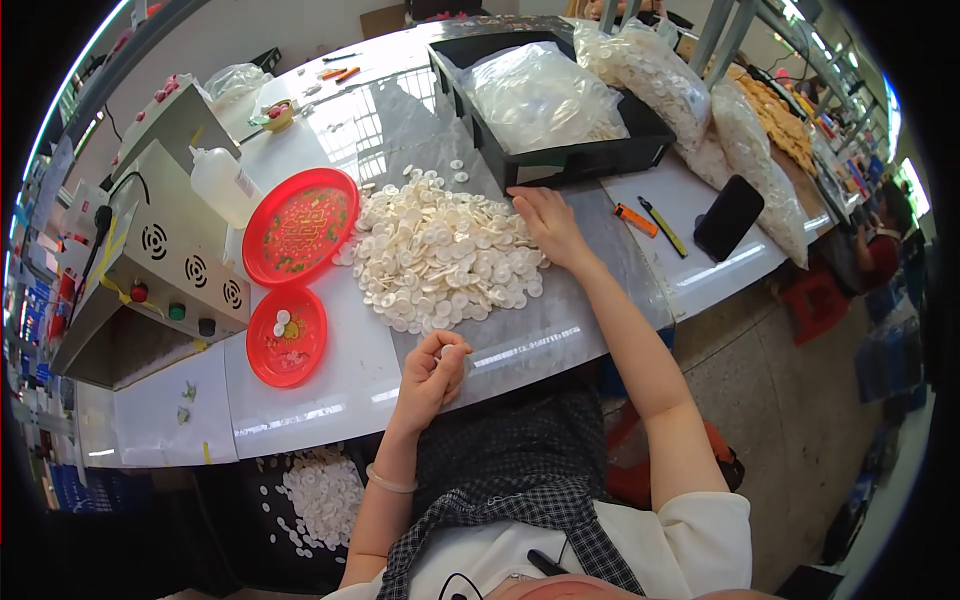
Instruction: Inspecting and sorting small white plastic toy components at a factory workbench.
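A broad heap of white, button-like round discs (440, 250) lies in the middle of the table. My right hand (550, 228) rests against the heap's right side, fingers stretched out and palm down; what is under the palm is hidden. At the table's near edge, just below the heap, my left hand (437, 375) is closed, with a white disc showing between thumb and fingers. Left of the heap are two red plates: the larger patterned plate (262, 262) carries no discs, and the smaller red plate (262, 362) holds a few white discs.
A black crate (520, 165) with a clear bag stands beyond my right hand. Right of it lie an orange cutter (637, 221), a yellow-black pen-like tool (663, 228) and a phone (728, 218). Filled bags (757, 165) line the right edge. Left stand a metal machine (165, 255) and a white bottle (222, 188).
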Demonstrator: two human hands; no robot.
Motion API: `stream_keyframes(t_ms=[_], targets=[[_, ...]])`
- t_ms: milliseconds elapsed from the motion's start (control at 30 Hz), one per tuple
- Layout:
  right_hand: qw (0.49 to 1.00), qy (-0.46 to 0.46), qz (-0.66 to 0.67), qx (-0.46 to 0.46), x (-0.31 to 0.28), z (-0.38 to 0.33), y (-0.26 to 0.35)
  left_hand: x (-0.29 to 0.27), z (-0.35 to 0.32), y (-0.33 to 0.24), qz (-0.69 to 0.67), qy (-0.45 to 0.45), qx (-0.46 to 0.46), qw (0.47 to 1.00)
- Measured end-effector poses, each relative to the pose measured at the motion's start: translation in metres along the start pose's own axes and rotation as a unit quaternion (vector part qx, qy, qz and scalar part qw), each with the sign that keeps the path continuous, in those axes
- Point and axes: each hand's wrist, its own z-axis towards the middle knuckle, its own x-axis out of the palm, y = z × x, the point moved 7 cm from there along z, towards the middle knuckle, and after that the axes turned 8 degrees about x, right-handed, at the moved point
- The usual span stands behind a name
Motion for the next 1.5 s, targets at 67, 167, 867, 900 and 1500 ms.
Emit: stream_keyframes(t_ms=[67, 167, 867, 900, 1500], targets=[[1.0, 0.006, -0.017, -0.009, 0.006, -0.005, -0.004, -0.001, -0.001, -0.001, 0.0, -0.001, 0.001, 1.0], [0.999, 0.048, 0.009, -0.001, 0.009, -0.012, 0.001, 0.001, -0.005, -0.002, 0.0, -0.009, -0.001, 1.0], [0.967, -0.16, 0.138, 0.141, -0.029, -0.017, -0.034, 0.002, -0.007, -0.002, 0.025, 0.002, 0.01, 1.0], [0.967, -0.16, 0.138, 0.141, -0.029, -0.016, -0.035, 0.002, -0.007, -0.002, 0.018, -0.003, 0.006, 1.0], [0.957, -0.197, 0.176, 0.123, -0.043, -0.02, -0.03, -0.011, -0.02, -0.016, 0.145, -0.117, 0.079, 0.979]])
